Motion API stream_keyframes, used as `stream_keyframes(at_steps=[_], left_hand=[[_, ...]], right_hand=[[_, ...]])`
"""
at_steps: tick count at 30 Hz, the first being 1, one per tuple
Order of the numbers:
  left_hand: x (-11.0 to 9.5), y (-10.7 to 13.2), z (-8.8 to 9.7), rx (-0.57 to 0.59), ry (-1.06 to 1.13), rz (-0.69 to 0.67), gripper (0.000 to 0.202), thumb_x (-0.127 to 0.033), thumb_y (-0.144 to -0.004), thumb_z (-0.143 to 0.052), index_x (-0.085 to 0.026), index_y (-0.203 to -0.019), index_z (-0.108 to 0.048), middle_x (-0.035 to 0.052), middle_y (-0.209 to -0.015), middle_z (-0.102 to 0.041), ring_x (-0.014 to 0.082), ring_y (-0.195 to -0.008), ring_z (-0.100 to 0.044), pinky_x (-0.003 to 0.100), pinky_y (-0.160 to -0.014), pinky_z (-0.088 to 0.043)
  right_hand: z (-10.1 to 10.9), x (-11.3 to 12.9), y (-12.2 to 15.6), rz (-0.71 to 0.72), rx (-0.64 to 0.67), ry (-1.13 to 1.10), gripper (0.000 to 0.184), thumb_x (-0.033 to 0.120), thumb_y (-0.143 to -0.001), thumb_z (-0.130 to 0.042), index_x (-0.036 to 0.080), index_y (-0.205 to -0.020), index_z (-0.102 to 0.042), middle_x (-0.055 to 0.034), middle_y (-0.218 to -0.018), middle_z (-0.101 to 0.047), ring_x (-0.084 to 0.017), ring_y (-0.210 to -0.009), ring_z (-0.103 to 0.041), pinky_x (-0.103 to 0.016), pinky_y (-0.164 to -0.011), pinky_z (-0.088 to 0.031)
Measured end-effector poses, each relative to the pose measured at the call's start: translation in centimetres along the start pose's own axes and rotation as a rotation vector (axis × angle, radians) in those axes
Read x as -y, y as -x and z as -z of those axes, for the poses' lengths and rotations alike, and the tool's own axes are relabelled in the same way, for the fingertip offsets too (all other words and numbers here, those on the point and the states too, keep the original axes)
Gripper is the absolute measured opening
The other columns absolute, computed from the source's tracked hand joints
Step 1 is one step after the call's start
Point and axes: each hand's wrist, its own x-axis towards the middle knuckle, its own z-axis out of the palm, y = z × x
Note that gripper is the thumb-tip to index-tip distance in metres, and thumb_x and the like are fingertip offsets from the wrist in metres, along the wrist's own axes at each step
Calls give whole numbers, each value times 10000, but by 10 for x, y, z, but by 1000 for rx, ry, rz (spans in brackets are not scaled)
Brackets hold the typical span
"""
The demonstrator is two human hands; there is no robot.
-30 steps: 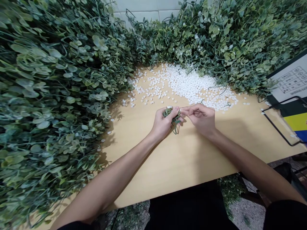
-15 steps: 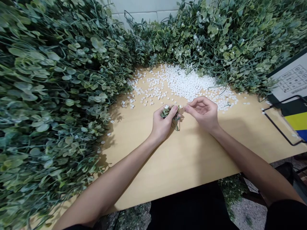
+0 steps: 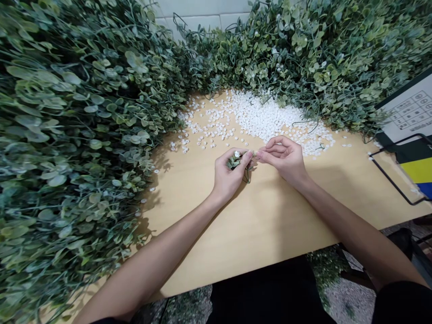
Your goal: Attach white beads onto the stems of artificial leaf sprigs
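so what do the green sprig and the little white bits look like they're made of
Sprig in the left hand: probably plastic, with uniform matte leaves and a wiry stem. White pieces: likely moulded plastic, small, identical, opaque. Too small to be sure.

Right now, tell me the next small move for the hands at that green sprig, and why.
Probably press the small white piece at the right hand's fingertips onto the green sprig gripped by the left hand: the fingertips already meet at the sprig's tip, which carries one white bud.
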Motion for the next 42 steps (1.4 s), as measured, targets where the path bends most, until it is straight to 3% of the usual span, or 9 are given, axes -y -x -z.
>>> stream_keyframes(at_steps=[13, 28, 37, 42], left_hand=[[-5, 3, 0, 9, -52, 38, 335, -483, -800, -846, -165, -797, -739, 24, -686, -695, 129, -631, -636, 264, -645, -603], [-1, 2, 1, 9, -42, 38, 312, -459, -819, -838, -165, -817, -735, 36, -711, -736, 138, -622, -679, 261, -634, -594], [-2, 3, 2, 76, 1, 95, 346, -484, -816, -833, -161, -822, -710, 34, -694, -720, 149, -625, -689, 277, -624, -612], [-2, 1, 2, 91, 11, 60, 342, -472, -814, -839, -156, -788, -709, 14, -685, -695, 122, -611, -654, 252, -614, -595]], right_hand=[[3, 3, 3, -66, 40, -7, 509, 377, -604, -1003, 226, -797, -558, -25, -885, -829, -209, -844, -803, -353, -865, -665], [5, 3, 2, -72, 56, 9, 524, 377, -612, -1000, 221, -752, -520, -33, -865, -826, -197, -778, -794, -338, -802, -671], [9, 4, 1, -101, 154, -35, 530, 363, -640, -993, 226, -779, -501, -48, -876, -826, -219, -798, -803, -355, -797, -662], [7, 6, 2, -121, 183, -50, 543, 369, -641, -992, 225, -789, -489, -55, -865, -825, -231, -774, -807, -353, -754, -663]])
